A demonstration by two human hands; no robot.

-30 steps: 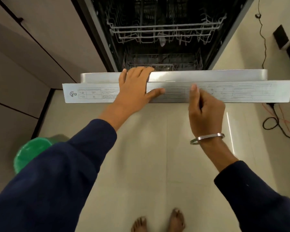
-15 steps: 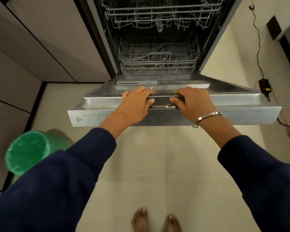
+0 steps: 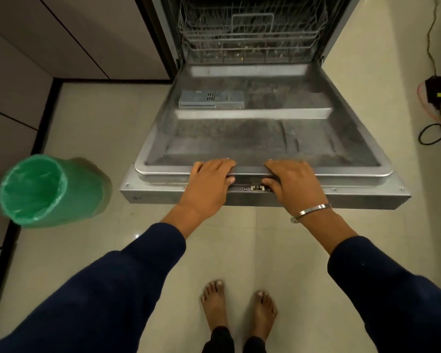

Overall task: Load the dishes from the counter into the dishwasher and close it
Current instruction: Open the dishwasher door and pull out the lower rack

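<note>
Head view: the dishwasher door (image 3: 260, 138) lies nearly flat, hinged down from the open dishwasher (image 3: 250, 34). Both hands grasp its near edge, left hand (image 3: 209, 184) and right hand (image 3: 290, 184) just apart, fingers curled over the rim. Bare floor (image 3: 92, 118) flanks it; a green bin (image 3: 49, 189) stands left, cables (image 3: 435, 123) right.

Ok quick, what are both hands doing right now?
Left hand: gripping the top edge of the dishwasher door.
Right hand: gripping the same edge, beside the latch.
</note>
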